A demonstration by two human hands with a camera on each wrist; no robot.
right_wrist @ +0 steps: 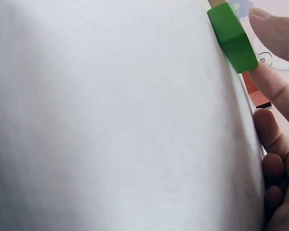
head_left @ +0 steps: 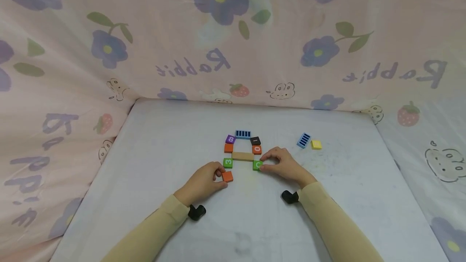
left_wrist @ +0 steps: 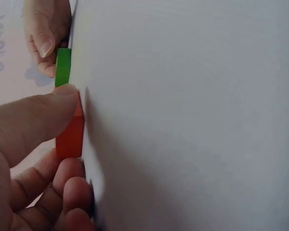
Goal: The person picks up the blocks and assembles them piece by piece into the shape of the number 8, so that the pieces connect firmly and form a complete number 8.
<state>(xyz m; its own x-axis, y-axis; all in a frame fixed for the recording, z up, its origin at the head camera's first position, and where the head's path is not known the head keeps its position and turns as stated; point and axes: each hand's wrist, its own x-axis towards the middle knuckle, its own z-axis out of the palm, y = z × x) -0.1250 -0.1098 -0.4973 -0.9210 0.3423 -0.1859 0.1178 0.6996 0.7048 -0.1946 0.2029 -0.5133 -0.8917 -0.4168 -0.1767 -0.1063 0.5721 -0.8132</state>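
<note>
My left hand (head_left: 204, 180) pinches an orange block (head_left: 227, 176) between thumb and fingers. The left wrist view shows the thumb on one side of this orange block (left_wrist: 70, 138) and fingertips at its other end. It sits just below a green block marked 3 (head_left: 227, 163). My right hand (head_left: 285, 167) is at a green block marked C (head_left: 257, 165). In the right wrist view a finger touches the corner of that green block (right_wrist: 233, 38), while the thumb (right_wrist: 274, 33) looks apart from it. A tan bar (head_left: 242, 156) lies between the two green blocks.
Beyond the bar, an orange block (head_left: 228, 148), a purple 8 block (head_left: 230, 139), a blue striped block (head_left: 243, 134), a black block (head_left: 255, 140) and an orange 0 block (head_left: 257, 149) form an arch. Farther right lie another blue striped block (head_left: 303, 140) and a yellow block (head_left: 316, 144).
</note>
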